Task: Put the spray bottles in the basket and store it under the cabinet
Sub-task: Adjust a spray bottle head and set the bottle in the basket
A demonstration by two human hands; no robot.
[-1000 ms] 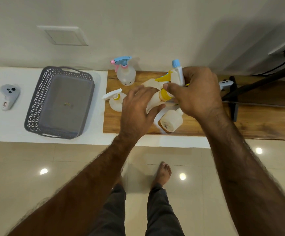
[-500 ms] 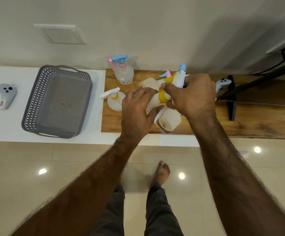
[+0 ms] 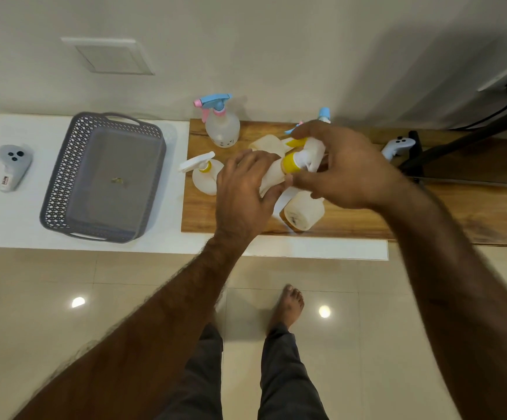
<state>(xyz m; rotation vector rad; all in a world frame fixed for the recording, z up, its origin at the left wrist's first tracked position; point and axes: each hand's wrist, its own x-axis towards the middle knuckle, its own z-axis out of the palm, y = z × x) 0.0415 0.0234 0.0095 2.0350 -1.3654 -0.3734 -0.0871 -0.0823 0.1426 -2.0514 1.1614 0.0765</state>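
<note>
Gripping translucent white spray bottle with yellow collar (image 3: 278, 174), both hands clamped on it above wooden board (image 3: 367, 219): left hand (image 3: 244, 194) round body, right hand (image 3: 341, 168) round trigger head. More bottles just beneath grip; blue-and-pink-topped bottle (image 3: 222, 122) upright behind it. Grey perforated plastic basket (image 3: 64, 177) well left of grip, holding no bottles, on white counter (image 3: 6, 216).

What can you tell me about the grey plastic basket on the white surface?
The grey plastic basket is rectangular, with rounded corners, lattice-pierced walls, a solid floor and a handle slot at each short end. It rests upright, slightly turned, on the white counter top, left of the wooden board. It holds no bottles, only a small yellowish scrap on its floor. Neither hand touches it.
</note>
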